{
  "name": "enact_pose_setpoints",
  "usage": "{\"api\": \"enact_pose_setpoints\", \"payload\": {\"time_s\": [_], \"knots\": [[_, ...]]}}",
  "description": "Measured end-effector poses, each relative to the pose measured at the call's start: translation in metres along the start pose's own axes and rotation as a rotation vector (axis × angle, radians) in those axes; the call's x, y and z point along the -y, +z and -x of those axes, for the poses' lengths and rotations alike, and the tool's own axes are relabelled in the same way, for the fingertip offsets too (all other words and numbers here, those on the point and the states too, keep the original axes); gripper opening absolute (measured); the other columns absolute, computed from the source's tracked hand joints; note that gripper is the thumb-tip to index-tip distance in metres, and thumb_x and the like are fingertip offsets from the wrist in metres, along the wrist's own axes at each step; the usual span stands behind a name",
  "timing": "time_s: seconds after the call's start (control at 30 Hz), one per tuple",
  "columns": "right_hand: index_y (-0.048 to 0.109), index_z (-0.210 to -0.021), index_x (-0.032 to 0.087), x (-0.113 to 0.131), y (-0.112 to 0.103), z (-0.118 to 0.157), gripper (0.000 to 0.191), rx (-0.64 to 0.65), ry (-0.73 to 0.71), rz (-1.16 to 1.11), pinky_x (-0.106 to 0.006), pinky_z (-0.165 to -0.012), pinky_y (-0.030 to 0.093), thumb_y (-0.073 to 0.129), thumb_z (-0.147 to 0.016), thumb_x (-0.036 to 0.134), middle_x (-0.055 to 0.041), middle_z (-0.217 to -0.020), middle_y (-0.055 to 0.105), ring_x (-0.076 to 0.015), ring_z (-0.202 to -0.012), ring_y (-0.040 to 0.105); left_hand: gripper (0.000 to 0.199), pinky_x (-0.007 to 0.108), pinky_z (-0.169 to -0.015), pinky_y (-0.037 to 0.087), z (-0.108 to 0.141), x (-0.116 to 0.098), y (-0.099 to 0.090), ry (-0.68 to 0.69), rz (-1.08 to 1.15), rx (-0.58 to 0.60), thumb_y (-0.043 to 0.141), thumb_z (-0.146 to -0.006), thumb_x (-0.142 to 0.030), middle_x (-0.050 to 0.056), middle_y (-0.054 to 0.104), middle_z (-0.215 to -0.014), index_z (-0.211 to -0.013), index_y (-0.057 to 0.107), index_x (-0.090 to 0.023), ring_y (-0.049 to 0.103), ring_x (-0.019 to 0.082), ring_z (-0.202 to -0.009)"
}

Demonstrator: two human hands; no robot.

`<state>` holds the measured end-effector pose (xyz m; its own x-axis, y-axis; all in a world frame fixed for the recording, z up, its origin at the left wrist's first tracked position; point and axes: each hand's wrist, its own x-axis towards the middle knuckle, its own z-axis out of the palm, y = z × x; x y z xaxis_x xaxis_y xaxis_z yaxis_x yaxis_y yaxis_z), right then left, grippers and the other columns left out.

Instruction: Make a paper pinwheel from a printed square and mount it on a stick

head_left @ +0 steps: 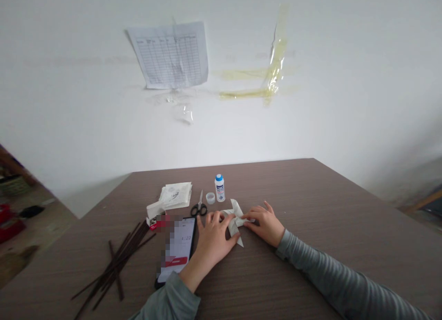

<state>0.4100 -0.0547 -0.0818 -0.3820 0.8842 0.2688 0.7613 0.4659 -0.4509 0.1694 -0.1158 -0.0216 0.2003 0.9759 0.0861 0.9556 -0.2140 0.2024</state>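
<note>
A white paper pinwheel (235, 222) with pointed, folded blades lies on the brown table between both hands. My left hand (213, 237) reaches over its left side, thumb and index finger bent onto the paper and the other fingers stretched forward. From the right, my right hand (264, 223) pinches the pinwheel near its middle between thumb and fingers. Part of the paper is hidden under the left fingers. Just beyond the hands stand a white bottle with a blue cap (220, 189) and a small clear cup (210, 198). Black-handled scissors (199, 209) lie beside the cup.
A phone (179, 246) lies by my left forearm. Several thin dark brown sticks (115, 264) lie crossed at the left. Behind them are a small opened box (155, 214) and a stack of white paper packets (175, 194). A white wall (241, 136) rises behind the table.
</note>
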Motion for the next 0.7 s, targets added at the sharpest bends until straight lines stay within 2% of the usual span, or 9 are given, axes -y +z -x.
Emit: {"api": "enact_pose_setpoints", "payload": {"time_s": [0.43, 0.7], "knots": [[0.102, -0.129, 0.038, 0.0, 0.001, 0.002, 0.026, -0.005, -0.018, 0.002, -0.081, -0.151, 0.044, 0.082, -0.116, 0.028, -0.0091, -0.121, 0.098, -0.0365, -0.128, 0.09, 0.052, 0.096, -0.15, 0.041, 0.0, -0.003, -0.008, 0.004, -0.005, 0.042, 0.09, -0.116, -0.031, 0.013, 0.085, -0.163, -0.166, 0.092, -0.047, 0.072, 0.048, -0.165], [0.103, -0.131, 0.04, 0.003, 0.001, 0.001, 0.028, 0.013, 0.019, 0.022, -0.087, -0.152, 0.042, 0.083, -0.116, 0.028, -0.0092, -0.123, 0.098, -0.0385, -0.131, 0.091, 0.051, 0.097, -0.15, 0.039, -0.001, -0.002, -0.009, 0.029, -0.005, 0.046, 0.09, -0.115, -0.032, 0.014, 0.085, -0.161, -0.165, 0.093, -0.044, 0.072, 0.049, -0.163]]}}
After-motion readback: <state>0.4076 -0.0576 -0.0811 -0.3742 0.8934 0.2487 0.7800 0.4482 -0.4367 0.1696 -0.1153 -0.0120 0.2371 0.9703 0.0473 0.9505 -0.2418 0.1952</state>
